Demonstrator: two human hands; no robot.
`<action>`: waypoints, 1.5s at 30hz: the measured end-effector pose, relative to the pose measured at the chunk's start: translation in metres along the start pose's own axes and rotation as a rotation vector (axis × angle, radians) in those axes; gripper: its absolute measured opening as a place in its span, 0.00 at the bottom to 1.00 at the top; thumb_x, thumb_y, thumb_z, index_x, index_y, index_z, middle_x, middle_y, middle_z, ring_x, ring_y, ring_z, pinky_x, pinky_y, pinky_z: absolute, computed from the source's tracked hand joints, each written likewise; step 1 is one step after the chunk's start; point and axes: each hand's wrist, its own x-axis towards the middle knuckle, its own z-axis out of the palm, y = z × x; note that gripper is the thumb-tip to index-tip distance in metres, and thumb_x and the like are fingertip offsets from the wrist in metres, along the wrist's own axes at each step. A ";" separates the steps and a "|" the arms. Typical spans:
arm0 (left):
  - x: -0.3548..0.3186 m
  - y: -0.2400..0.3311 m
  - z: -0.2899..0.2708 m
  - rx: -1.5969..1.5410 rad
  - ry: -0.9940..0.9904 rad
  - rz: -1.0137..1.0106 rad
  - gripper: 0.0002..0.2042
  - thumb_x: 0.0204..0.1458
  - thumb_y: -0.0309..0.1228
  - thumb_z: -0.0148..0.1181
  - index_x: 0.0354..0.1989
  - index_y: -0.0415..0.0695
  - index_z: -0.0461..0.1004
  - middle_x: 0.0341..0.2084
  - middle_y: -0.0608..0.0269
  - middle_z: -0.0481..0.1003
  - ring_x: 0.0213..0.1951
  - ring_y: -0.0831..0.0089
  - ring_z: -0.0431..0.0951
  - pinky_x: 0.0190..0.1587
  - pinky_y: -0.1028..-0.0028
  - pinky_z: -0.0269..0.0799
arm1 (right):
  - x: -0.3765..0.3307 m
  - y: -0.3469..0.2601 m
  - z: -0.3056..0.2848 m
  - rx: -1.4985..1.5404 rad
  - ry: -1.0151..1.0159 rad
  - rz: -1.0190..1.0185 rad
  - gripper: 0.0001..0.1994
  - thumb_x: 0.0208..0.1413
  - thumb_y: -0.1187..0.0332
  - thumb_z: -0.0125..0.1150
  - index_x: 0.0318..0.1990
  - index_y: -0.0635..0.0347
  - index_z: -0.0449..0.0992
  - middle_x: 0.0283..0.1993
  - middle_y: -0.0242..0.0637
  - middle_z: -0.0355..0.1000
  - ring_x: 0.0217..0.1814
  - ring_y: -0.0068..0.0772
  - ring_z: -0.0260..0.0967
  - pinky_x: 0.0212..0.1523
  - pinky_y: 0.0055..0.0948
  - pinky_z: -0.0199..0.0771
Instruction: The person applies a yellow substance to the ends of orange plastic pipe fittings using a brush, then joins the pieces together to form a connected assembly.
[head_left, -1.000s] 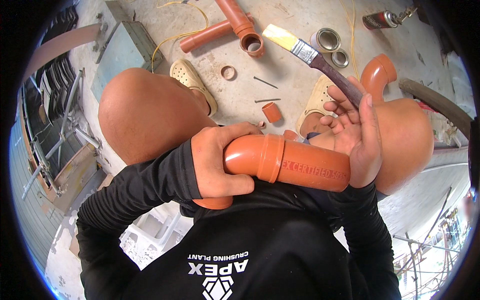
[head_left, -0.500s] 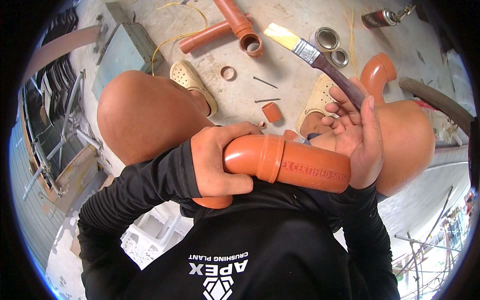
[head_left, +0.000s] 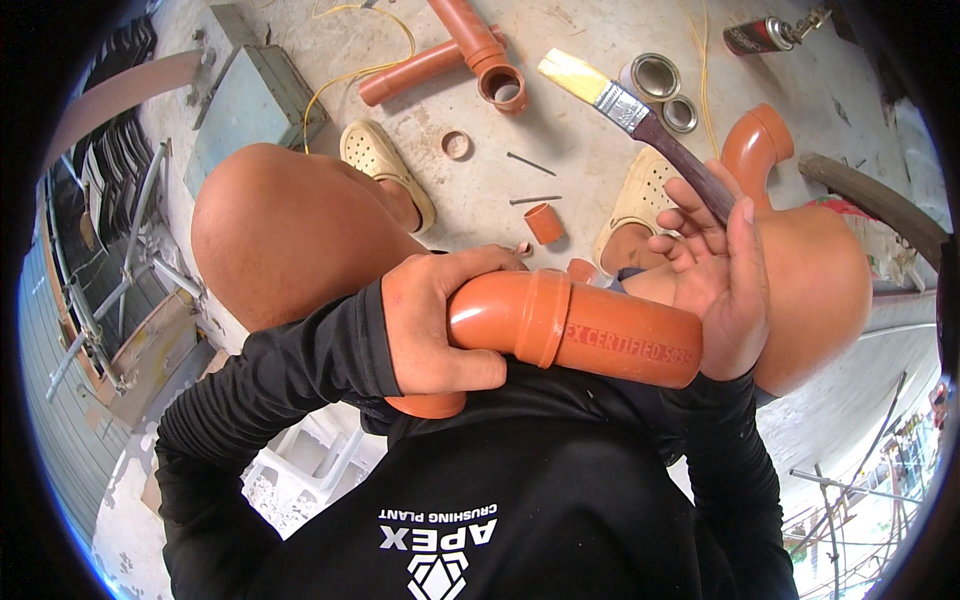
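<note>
My left hand point(head_left: 425, 325) is wrapped round an orange plastic pipe elbow point(head_left: 492, 312), held across my lap. A short straight orange pipe point(head_left: 625, 345) sits in the elbow's collar and points to the right. Against its far right end rests the palm of my right hand point(head_left: 735, 300). That same hand holds a paintbrush point(head_left: 660, 138) by its dark handle, between thumb and fingers, the other fingers loosely curled. The pale yellow bristles point up and left, away from the pipe. The elbow's other mouth shows under my left wrist.
On the concrete floor lie joined orange pipes point(head_left: 430, 75), a ring point(head_left: 456, 146), two nails point(head_left: 532, 164), and a short orange pipe piece point(head_left: 544, 224). An open tin point(head_left: 655, 77) stands beyond my right foot, near another elbow point(head_left: 755, 150) and a torch canister point(head_left: 760, 37).
The paintbrush has shifted slightly right and down with my right hand. My left hand and the joined pipe stay almost still.
</note>
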 end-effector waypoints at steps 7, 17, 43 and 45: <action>0.001 0.002 0.001 0.033 -0.023 -0.024 0.30 0.36 0.27 0.68 0.53 0.36 0.70 0.42 0.55 0.77 0.44 0.68 0.77 0.52 0.69 0.72 | -0.001 0.001 0.000 -0.012 -0.007 0.015 0.28 0.71 0.52 0.44 0.64 0.70 0.62 0.51 0.46 0.74 0.46 0.28 0.67 0.49 0.28 0.69; 0.000 -0.004 -0.004 -0.007 0.003 -0.045 0.29 0.35 0.31 0.68 0.52 0.37 0.72 0.39 0.55 0.77 0.41 0.67 0.77 0.50 0.69 0.72 | 0.006 0.003 0.011 0.024 -0.009 0.040 0.28 0.71 0.52 0.44 0.65 0.69 0.62 0.51 0.47 0.74 0.46 0.29 0.68 0.48 0.29 0.69; -0.010 -0.002 -0.009 -0.102 0.078 -0.033 0.27 0.37 0.32 0.69 0.49 0.37 0.74 0.35 0.54 0.78 0.38 0.65 0.79 0.47 0.69 0.74 | 0.016 -0.002 0.030 0.021 -0.098 0.071 0.27 0.71 0.54 0.43 0.64 0.70 0.63 0.50 0.47 0.75 0.48 0.33 0.70 0.52 0.33 0.68; -0.010 -0.002 -0.011 -0.041 0.049 -0.085 0.29 0.37 0.31 0.69 0.52 0.36 0.71 0.38 0.57 0.77 0.40 0.69 0.77 0.49 0.70 0.73 | 0.014 0.000 0.028 0.041 -0.073 0.054 0.26 0.71 0.54 0.43 0.63 0.70 0.64 0.50 0.47 0.76 0.47 0.33 0.70 0.51 0.31 0.69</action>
